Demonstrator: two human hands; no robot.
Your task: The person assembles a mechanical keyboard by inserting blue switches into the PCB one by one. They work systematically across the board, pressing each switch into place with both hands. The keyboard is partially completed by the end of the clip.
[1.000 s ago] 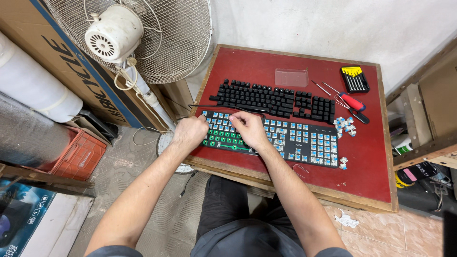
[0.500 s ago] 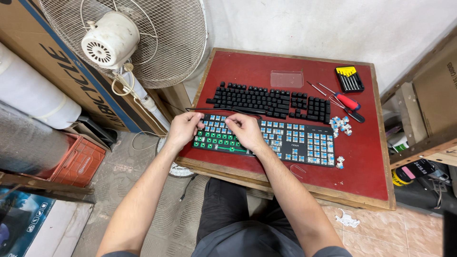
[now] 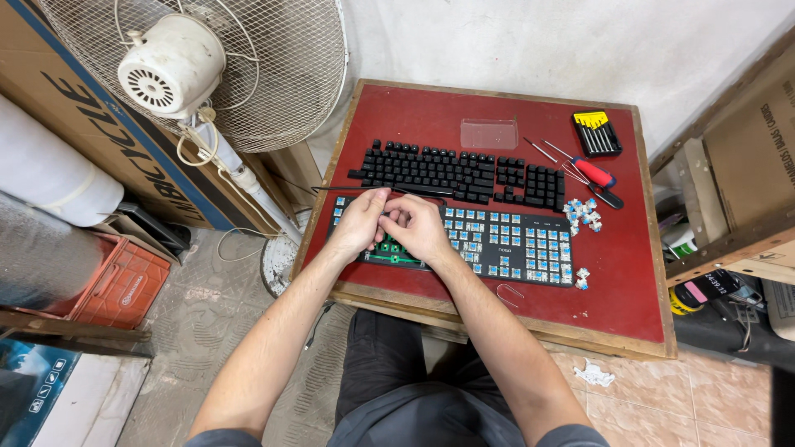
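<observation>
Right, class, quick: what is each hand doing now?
Left hand: curled on the stripped keyboard; any grip cannot be told.
Right hand: the same.

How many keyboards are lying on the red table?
2. The black keyboard with its keycaps on lies at the back. The stripped keyboard with blue switches lies nearer, under the left hand and right hand.
</observation>
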